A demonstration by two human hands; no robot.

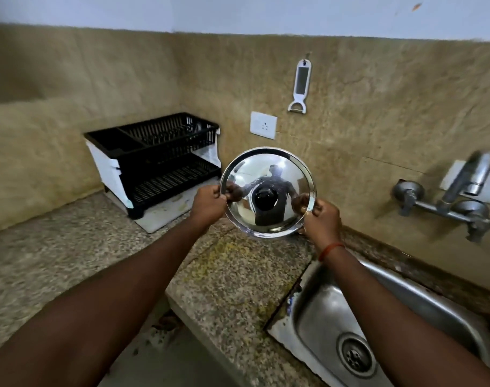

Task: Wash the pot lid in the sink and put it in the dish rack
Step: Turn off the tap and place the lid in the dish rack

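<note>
A shiny round steel pot lid (269, 174) with a dark knob at its middle is held upright in the air above the counter, its face turned toward me. My left hand (208, 203) grips its left rim and my right hand (320, 220) grips its lower right rim. The black two-tier dish rack (157, 160) stands on the counter in the back left corner, left of the lid, and looks bare. The steel sink (377, 325) lies at the lower right, below my right forearm, with its drain visible.
A wall tap (458, 191) juts out at the right above the sink. A white peeler (301, 85) hangs on the tiled wall over a white socket (263, 124). The speckled granite counter (70, 247) runs from the rack to the sink's edge.
</note>
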